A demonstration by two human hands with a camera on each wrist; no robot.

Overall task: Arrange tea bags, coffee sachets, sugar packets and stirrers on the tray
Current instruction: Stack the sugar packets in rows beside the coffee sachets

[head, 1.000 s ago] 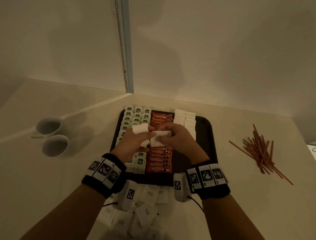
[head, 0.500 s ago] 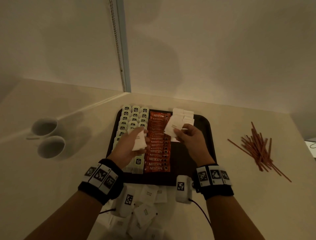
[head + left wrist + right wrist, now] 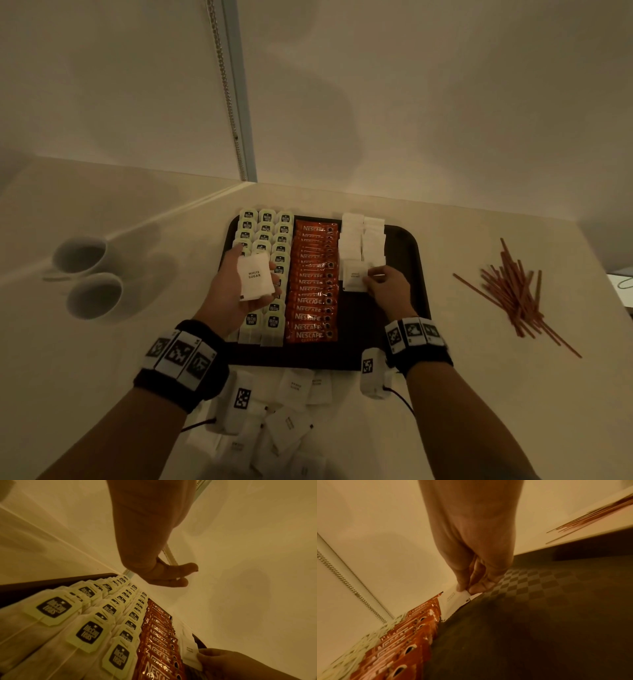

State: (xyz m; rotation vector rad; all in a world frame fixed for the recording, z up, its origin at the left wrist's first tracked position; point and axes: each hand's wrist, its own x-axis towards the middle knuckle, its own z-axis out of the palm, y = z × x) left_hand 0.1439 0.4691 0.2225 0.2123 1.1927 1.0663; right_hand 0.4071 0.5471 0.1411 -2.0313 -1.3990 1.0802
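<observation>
Two cups (image 3: pixel 87 274), three tea-bag columns (image 3: pixel 265 270) visible.

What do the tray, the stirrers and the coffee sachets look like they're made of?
Tray: probably dark moulded plastic, matte, with a fine checkered texture on its floor. Stirrers: thin reddish-brown sticks, plastic or wood; too small to tell. Coffee sachets: glossy foil-like film, since highlights glint off their crinkled orange faces.

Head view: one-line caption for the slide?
Right hand lays a sugar packet on the tray beside the coffee sachets; left hand holds another packet.
</observation>
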